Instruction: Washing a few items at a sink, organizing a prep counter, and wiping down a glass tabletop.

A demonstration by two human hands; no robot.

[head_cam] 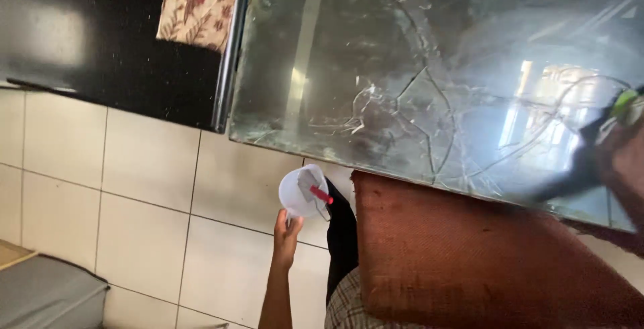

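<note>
Your left hand (287, 234) is low in the centre, fingers (294, 222) closed round the neck of a white plastic spray bottle with a red trigger tab (305, 193), held up just below the near edge of the cracked glass worktop (402, 87). The bottle looks light and stiff, smooth plastic, likely slippery if wet; the narrow neck under the trigger is the sure place to hold it. Your right hand (627, 154) is at the far right edge, blurred, on the glass with something dark and a bit of green (627, 104); cannot tell how far those fingers are closed or what exactly they grip. The glass is fragile: long cracks fan out from the middle, surface smeary and reflective, so press lightly. A rust-brown woven cushion (483, 262) sits under the near edge. Pale square floor tiles (134, 188) left, a black surface (100, 40) with a floral cloth (198, 7) further off, a grey box (47, 299) bottom left.
</note>
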